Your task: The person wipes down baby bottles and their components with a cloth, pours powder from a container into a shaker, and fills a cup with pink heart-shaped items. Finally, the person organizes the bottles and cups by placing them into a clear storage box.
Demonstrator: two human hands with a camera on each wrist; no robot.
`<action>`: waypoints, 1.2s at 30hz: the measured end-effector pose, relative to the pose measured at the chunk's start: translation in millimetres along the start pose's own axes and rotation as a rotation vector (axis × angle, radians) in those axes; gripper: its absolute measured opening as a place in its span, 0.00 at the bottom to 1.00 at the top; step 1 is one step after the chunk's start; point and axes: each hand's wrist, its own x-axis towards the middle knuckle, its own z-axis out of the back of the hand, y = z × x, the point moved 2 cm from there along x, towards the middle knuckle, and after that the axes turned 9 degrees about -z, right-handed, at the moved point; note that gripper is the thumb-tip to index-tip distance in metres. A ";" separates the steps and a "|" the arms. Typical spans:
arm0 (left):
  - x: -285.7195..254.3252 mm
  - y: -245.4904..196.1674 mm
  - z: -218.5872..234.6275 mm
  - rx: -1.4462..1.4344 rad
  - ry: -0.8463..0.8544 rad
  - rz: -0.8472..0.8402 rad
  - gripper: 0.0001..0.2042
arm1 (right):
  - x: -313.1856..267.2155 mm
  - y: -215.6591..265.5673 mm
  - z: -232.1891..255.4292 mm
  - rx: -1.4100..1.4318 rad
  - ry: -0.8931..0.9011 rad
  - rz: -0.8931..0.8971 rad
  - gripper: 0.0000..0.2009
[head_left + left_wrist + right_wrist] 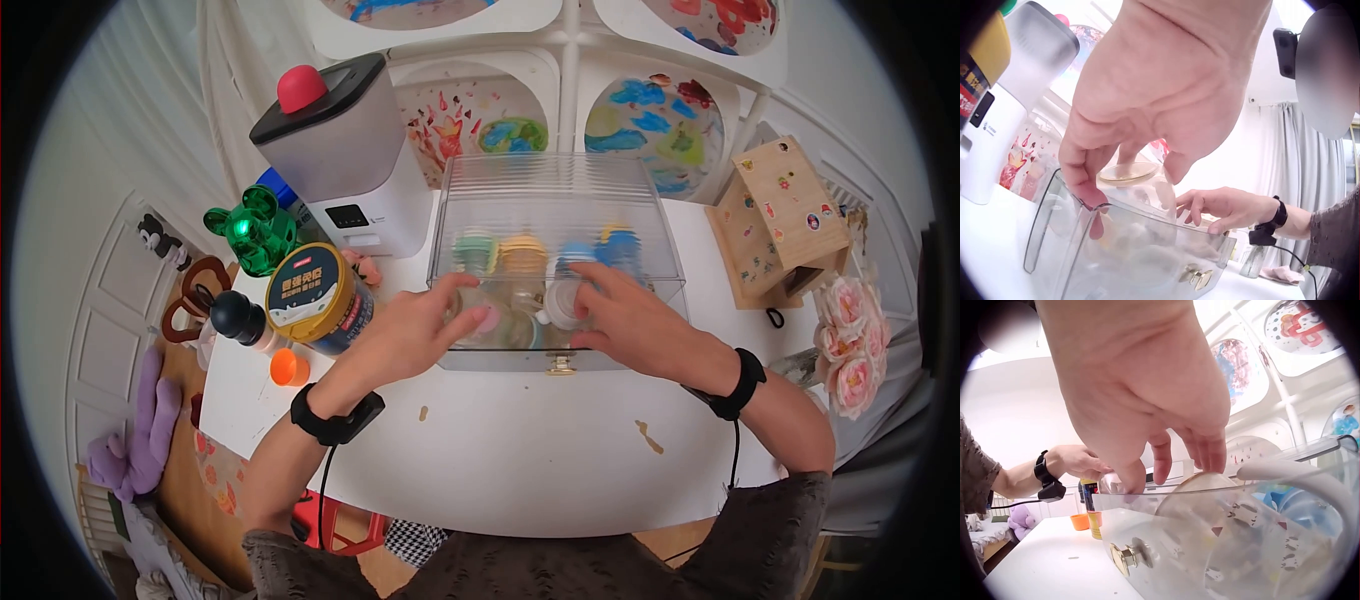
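A clear plastic storage box (640,300) with a gold latch stands on the white table, its ribbed lid (550,190) raised toward the back. My left hand (410,325) reaches into its front left part, fingers and thumb around a clear bottle (1127,173) with a pale yellowish rim. On the right, my right hand (635,315) grips a clear cup (565,303) by its whitish round top, thumb at the front. Printed animal figures and a pale curved handle show through the wall in the right wrist view. Green-, yellow- and blue-topped containers (520,252) stand behind.
Left of the box are a white-and-grey appliance (375,215), a gold-lidded tub (312,292), a green bear figure (252,232), a black-capped bottle (238,318) and an orange cup (289,367). A wooden house (788,215) and pink flowers (852,340) are at the right.
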 end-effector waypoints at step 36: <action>31.7 -21.5 -35.1 0.665 -0.046 -0.221 0.21 | -31.4 -36.2 24.1 -0.037 0.070 -0.285 0.18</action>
